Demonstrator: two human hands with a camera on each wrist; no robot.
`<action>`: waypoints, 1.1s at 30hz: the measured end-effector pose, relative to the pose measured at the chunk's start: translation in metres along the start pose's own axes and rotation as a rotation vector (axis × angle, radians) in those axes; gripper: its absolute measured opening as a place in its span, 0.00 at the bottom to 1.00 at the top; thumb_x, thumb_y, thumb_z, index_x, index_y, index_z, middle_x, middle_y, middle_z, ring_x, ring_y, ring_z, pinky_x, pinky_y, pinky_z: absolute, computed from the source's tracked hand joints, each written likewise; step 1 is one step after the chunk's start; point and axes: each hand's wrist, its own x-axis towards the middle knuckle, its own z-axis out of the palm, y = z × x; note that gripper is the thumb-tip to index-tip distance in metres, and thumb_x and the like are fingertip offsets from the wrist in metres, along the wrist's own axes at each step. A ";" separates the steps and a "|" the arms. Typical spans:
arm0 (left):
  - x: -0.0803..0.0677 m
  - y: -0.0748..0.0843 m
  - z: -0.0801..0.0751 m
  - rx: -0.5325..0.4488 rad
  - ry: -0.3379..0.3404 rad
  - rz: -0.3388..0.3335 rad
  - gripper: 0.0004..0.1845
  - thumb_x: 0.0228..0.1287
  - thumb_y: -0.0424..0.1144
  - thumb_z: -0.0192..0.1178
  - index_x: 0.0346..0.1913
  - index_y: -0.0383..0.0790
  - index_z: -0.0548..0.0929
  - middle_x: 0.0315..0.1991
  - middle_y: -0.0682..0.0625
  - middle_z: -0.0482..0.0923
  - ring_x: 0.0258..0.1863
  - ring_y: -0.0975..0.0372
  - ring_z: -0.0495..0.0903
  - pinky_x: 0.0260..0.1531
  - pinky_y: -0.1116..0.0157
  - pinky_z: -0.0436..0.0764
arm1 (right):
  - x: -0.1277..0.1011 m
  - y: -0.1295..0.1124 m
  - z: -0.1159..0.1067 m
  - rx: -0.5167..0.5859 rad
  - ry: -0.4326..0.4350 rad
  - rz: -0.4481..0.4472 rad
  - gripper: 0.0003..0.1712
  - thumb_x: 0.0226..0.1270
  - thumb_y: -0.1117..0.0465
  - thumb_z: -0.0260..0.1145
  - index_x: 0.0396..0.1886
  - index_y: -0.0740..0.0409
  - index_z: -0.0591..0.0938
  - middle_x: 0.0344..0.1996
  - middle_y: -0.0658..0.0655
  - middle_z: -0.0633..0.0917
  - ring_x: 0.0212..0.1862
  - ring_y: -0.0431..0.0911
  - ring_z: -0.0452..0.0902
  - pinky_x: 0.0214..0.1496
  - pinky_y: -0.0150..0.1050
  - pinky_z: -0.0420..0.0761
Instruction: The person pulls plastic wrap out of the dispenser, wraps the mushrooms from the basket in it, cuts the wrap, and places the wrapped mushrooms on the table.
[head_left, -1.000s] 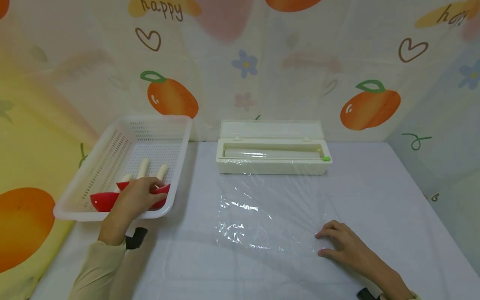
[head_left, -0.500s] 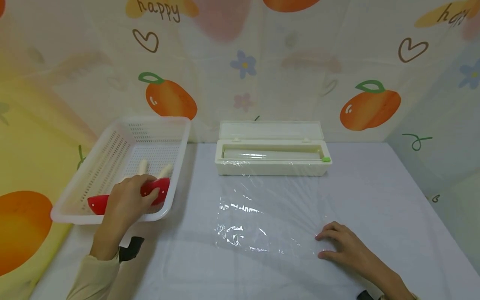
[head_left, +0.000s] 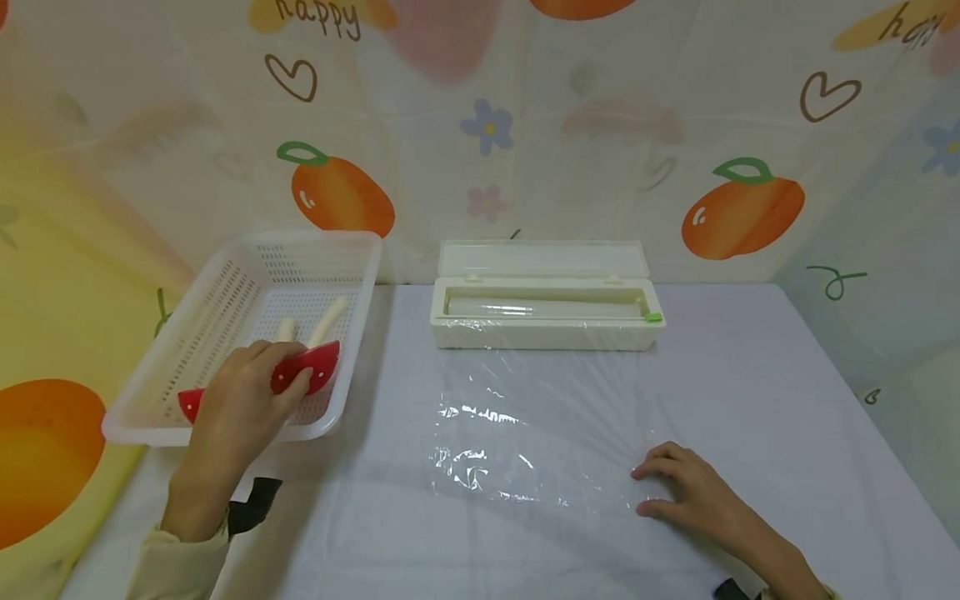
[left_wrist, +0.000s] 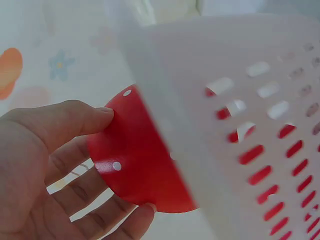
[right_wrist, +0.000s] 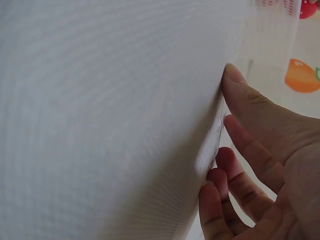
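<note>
Compared with a second ago, the left hand (head_left: 243,396) has gathered up a red dotted piece (head_left: 321,367), which now stands tilted in its grasp; thumb on one side, fingers on the other, as the left wrist view confirms. A pale stick (head_left: 330,319) behind it shows more of its length than before, while a second red piece (head_left: 189,403) is further covered by the hand. The right hand (head_left: 693,492) keeps its place near the front right of the tabletop (head_left: 420,558), thumb and fingers spread apart, fingertips touching the edge of the clear film (head_left: 487,442) without closing around it. The film and its box lie as they did.

The white slotted basket (head_left: 142,433) sits toward the far left corner of the tabletop. The gripped piece is over its near right part, close to the rim; the second red piece lies at its near side, and another pale stick (head_left: 286,330) is also inside. The long cream box (head_left: 547,337) stands by the back edge, lid (head_left: 543,260) raised, a roll (head_left: 543,308) within and a green tab (head_left: 653,317) at its right end. Film runs from it over the front wall onto the tabletop.

On the backdrop (head_left: 600,167), "happy" reads in brown at upper left; the lettering at upper right is distorted.
</note>
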 end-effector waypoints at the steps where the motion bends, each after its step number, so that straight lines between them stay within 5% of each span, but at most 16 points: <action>1: 0.000 0.002 -0.001 -0.001 0.014 0.013 0.20 0.55 0.33 0.72 0.51 0.34 0.83 0.48 0.34 0.81 0.45 0.42 0.76 0.43 0.40 0.82 | 0.000 -0.001 0.000 -0.010 -0.003 0.003 0.23 0.34 0.55 0.84 0.36 0.45 0.86 0.40 0.45 0.81 0.44 0.36 0.74 0.49 0.23 0.72; 12: -0.003 0.022 -0.002 -0.064 0.184 0.186 0.21 0.47 0.27 0.75 0.47 0.31 0.83 0.43 0.37 0.83 0.44 0.47 0.77 0.36 0.45 0.85 | 0.002 -0.004 -0.003 -0.033 -0.021 0.029 0.22 0.35 0.54 0.84 0.35 0.45 0.86 0.39 0.45 0.80 0.44 0.38 0.74 0.47 0.31 0.76; 15: -0.004 0.025 -0.001 -0.122 0.198 0.226 0.21 0.46 0.26 0.76 0.47 0.33 0.84 0.44 0.40 0.83 0.45 0.51 0.78 0.37 0.59 0.87 | 0.002 -0.005 -0.004 -0.038 -0.019 0.036 0.23 0.35 0.53 0.84 0.35 0.44 0.86 0.39 0.45 0.80 0.44 0.38 0.74 0.47 0.31 0.76; 18: -0.003 0.030 0.000 -0.164 0.180 0.242 0.22 0.45 0.27 0.77 0.48 0.36 0.85 0.45 0.43 0.84 0.46 0.55 0.78 0.39 0.68 0.86 | 0.001 -0.006 -0.004 -0.032 -0.020 0.039 0.23 0.35 0.53 0.84 0.35 0.43 0.85 0.39 0.45 0.80 0.45 0.37 0.74 0.47 0.30 0.75; 23: -0.002 0.042 0.004 -0.184 0.127 0.253 0.23 0.45 0.26 0.77 0.48 0.37 0.85 0.46 0.44 0.84 0.47 0.55 0.78 0.38 0.49 0.87 | 0.001 -0.007 -0.004 -0.034 -0.030 0.059 0.22 0.36 0.53 0.84 0.36 0.43 0.85 0.40 0.44 0.80 0.44 0.36 0.73 0.47 0.31 0.76; 33: 0.001 0.059 0.031 -0.201 0.044 0.364 0.22 0.45 0.29 0.78 0.47 0.36 0.85 0.47 0.44 0.83 0.48 0.54 0.79 0.41 0.53 0.87 | 0.003 -0.009 -0.006 -0.036 -0.067 0.116 0.21 0.38 0.52 0.83 0.35 0.42 0.86 0.40 0.41 0.79 0.44 0.37 0.74 0.47 0.37 0.79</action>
